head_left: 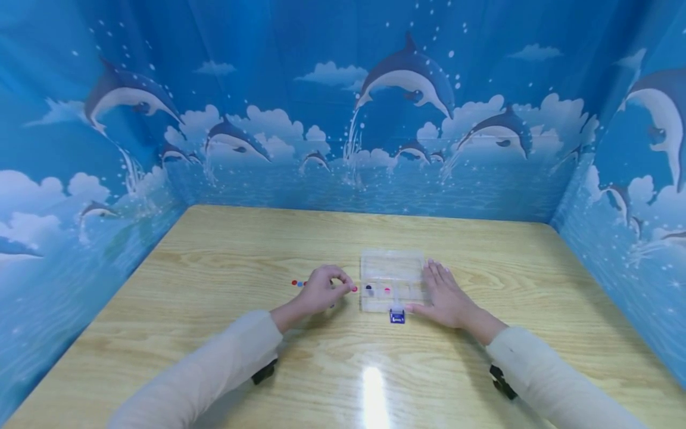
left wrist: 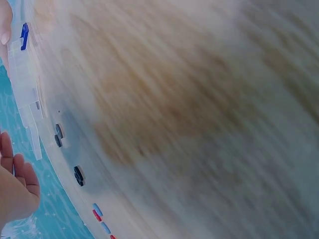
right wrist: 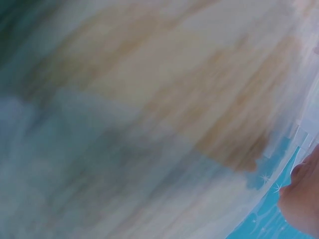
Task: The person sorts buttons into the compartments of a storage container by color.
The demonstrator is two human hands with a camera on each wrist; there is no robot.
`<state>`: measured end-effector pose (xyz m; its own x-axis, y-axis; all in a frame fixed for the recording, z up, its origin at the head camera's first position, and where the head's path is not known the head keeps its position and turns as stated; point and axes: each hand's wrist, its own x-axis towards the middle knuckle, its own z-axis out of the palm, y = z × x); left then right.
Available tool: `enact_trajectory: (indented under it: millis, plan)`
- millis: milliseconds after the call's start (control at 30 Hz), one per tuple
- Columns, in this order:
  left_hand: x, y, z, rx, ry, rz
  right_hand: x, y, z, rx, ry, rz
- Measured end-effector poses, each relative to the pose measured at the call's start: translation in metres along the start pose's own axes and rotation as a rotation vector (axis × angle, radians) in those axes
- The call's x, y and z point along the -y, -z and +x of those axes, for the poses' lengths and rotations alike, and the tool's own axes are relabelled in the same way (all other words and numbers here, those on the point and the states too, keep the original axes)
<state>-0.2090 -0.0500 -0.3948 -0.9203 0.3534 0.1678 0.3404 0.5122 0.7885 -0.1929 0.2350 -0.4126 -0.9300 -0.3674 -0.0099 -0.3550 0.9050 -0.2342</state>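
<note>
A clear plastic compartment box [head_left: 392,262] with a blue latch [head_left: 397,317] lies on the wooden table [head_left: 343,369]. A dark piece [head_left: 368,288] and a pink piece [head_left: 387,291] sit in its compartments. My left hand [head_left: 343,287] is curled just left of the box and pinches a small red piece [head_left: 354,289]. My right hand [head_left: 435,292] lies flat with straight fingers against the box's right side, thumb near the latch. The left wrist view is blurred but shows the box [left wrist: 24,74], the latch [left wrist: 24,35] and my left hand [left wrist: 15,186].
Small red and blue pieces [head_left: 296,283] lie on the table left of my left hand. In the left wrist view dark pieces [left wrist: 79,175] and red and blue pieces [left wrist: 97,212] show. Blue dolphin-print walls [head_left: 343,119] enclose three sides. The right wrist view is blurred.
</note>
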Motion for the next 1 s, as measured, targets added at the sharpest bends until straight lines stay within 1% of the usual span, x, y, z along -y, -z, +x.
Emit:
enact_trajectory:
  millis: [300, 533, 700, 1000]
  plan:
    - [-0.003, -0.003, 0.003, 0.011, 0.01, -0.017, 0.001, 0.0, 0.0, 0.002, 0.014, -0.013]
    - [-0.005, -0.007, 0.007, 0.003, 0.01, -0.008, 0.001, 0.001, -0.001, -0.007, 0.015, -0.02]
    - [-0.007, -0.009, 0.011, 0.0, 0.022, -0.022, 0.001, 0.0, 0.0, -0.012, 0.013, -0.032]
    - [-0.012, -0.014, 0.019, -0.007, -0.009, 0.001, 0.001, 0.0, 0.0, -0.016, 0.014, -0.035]
